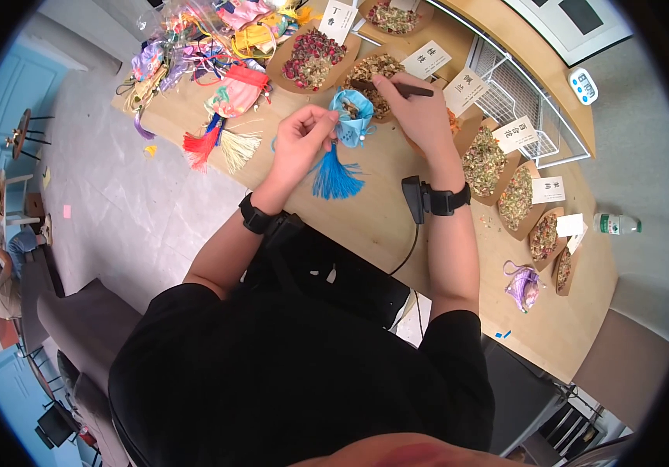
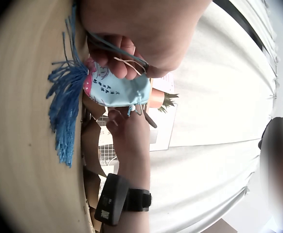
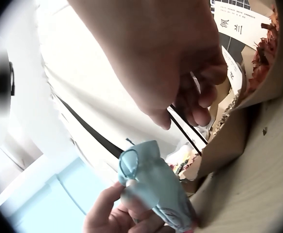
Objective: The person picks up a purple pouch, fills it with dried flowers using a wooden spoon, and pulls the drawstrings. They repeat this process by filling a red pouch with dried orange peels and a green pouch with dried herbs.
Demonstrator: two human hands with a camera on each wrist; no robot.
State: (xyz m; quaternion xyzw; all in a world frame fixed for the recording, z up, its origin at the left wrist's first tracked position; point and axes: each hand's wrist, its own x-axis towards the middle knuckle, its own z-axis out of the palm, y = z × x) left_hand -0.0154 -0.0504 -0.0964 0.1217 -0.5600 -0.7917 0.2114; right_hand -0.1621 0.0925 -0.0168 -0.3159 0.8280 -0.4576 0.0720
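Now to the blue pouch (image 1: 359,130), pinched near its rim by the left hand's (image 1: 302,138) fingers, up over the table (image 1: 397,175): open-mouthed, not drawn shut, with some dried bits inside, depth impossible to tell. Across to the right hand (image 1: 422,118), with fingers clamped on a dark tool (image 1: 415,90), by the herbs (image 1: 383,64).

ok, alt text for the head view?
A person's left hand pinches the rim of a small, open blue pouch with a blue tassel, while the right hand holds a dark utensil over dried plant pieces. More dried plants in card-labelled brown trays and colourful pouches share the wooden table.
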